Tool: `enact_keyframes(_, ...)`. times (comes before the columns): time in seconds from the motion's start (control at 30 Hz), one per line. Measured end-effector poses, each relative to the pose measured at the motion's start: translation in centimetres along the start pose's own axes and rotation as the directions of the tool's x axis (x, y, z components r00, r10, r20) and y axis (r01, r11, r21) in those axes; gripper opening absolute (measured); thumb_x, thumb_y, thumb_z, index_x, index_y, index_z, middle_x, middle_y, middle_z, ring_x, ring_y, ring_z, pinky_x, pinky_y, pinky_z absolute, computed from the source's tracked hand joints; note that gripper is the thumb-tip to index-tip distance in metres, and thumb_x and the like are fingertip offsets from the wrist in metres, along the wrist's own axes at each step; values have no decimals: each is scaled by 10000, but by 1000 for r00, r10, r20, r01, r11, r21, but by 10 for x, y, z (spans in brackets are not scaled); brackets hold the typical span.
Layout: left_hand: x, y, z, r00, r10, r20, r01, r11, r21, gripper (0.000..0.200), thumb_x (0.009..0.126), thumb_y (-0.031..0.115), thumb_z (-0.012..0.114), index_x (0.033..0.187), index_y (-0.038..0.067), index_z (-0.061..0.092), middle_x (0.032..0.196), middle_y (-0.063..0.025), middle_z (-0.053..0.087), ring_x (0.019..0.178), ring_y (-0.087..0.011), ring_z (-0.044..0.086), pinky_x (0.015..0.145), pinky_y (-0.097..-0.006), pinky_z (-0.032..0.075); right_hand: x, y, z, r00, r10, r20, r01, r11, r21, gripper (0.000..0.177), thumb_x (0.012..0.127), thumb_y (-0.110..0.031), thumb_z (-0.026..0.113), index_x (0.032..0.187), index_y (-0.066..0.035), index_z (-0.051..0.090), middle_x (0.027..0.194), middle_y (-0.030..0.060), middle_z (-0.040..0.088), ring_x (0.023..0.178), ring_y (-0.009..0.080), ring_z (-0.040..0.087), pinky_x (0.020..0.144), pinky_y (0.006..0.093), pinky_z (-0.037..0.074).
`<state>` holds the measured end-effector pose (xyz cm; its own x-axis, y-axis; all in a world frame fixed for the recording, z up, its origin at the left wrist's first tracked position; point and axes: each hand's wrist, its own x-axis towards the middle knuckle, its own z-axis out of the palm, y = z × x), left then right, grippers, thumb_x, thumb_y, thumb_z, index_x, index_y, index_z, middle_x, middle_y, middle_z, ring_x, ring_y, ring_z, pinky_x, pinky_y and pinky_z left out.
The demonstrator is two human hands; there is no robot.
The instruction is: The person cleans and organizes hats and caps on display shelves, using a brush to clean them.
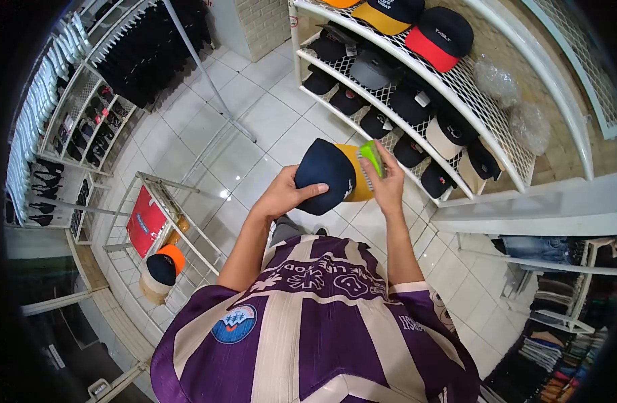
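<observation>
- Gripping navy-and-yellow baseball cap point(325, 171) by crown in left hand point(280, 193), out ahead of striped jersey point(322, 322).
- Pinching green brush point(371, 157) in right hand point(390, 191), bristles toward yellow brim point(352, 158).
- Seemingly brushing brim; calls for steady crown, light strokes.

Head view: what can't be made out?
All head view:
- Fingers of the left hand: mostly hidden behind the navy-and-yellow cap.
- Cap's lettering: angled away, too small.
- Green brush: bristle contact with the brim too small to tell.
- Red panel: print too small.
- Orange item: cut off by top edge.
</observation>
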<state>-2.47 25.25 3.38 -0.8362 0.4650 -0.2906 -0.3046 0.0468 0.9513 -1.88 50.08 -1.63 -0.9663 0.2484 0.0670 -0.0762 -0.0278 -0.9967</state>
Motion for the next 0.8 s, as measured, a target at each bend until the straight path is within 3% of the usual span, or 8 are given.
enact_keyframes(0.07, 4, -2, 2, 993, 113, 42, -114, 993, 9, 309, 923, 102, 757, 1185, -30, 660, 988, -37, 732, 863, -100, 669, 795, -289, 561, -9, -20, 11, 909, -401, 112, 373, 665, -647, 634, 802, -231, 864, 1369, -52, 642, 1049, 114, 654, 1174, 289, 575, 1058, 413, 418)
enact_keyframes(0.2, 6, -9, 2, 985, 128, 113, -125, 991, -40, 306, 935, 101, 746, 1192, -36, 652, 1002, -32, 724, 882, -92, 655, 807, -284, 551, -32, -46, 41, 844, -485, 229, 535, 788, -303, 660, 775, -219, 859, 1369, -40, 634, 1022, 108, 591, 991, 302, 595, 891, 397, 481)
enact_keyframes(0.37, -4, -4, 10, 982, 70, 178, -57, 995, -79, 340, 927, 112, 763, 1225, 3, 640, 1056, 10, 703, 941, -84, 626, 880, -271, 520, 4, -41, 30, 934, -343, 103, 354, 837, -417, 660, 775, -167, 848, 1383, -46, 622, 1042, 138, 618, 876, 285, 629, 813, 358, 511)
enact_keyframes(0.47, 1, -18, 5, 986, 104, 132, -89, 989, -115, 384, 923, 108, 763, 1261, 4, 611, 1094, 1, 702, 958, -88, 630, 890, -273, 518, -19, -74, 45, 732, -558, 392, 681, 617, -394, 625, 779, -220, 854, 1350, -59, 656, 1010, 132, 611, 941, 307, 618, 822, 387, 502)
enact_keyframes(0.53, -3, -15, 3, 980, 94, 176, -78, 992, -98, 388, 925, 100, 757, 1271, 15, 604, 1106, -1, 697, 975, -92, 629, 903, -276, 515, -8, -67, 47, 859, -386, 338, 505, 751, -425, 609, 777, -228, 857, 1332, -63, 671, 1016, 133, 613, 978, 307, 605, 847, 398, 498)
enact_keyframes(0.67, -2, -23, 0, 994, 30, 106, -22, 997, -78, 379, 924, 93, 752, 1267, 22, 608, 1097, -2, 696, 983, -98, 636, 911, -280, 518, 17, -40, 48, 893, -420, 164, 440, 729, -524, 623, 771, -200, 851, 1349, -73, 658, 974, 120, 606, 909, 291, 598, 824, 373, 490)
enact_keyframes(0.73, -1, -27, -1, 996, 46, 83, -37, 994, -103, 379, 924, 90, 750, 1263, 9, 603, 1110, -11, 699, 986, -100, 643, 914, -281, 523, -10, -69, 59, 742, -515, 429, 663, 657, -358, 554, 815, -201, 824, 1325, -52, 666, 969, 137, 606, 909, 303, 599, 824, 381, 490)
enact_keyframes(0.8, -2, -30, -1, 984, 23, 175, -3, 994, -109, 386, 924, 77, 747, 1272, 5, 597, 1133, -16, 697, 1010, -100, 640, 938, -280, 515, -1, -55, 59, 731, -522, 440, 681, 597, -424, 544, 817, -205, 827, 1314, -46, 674, 975, 134, 608, 917, 305, 602, 837, 383, 491)
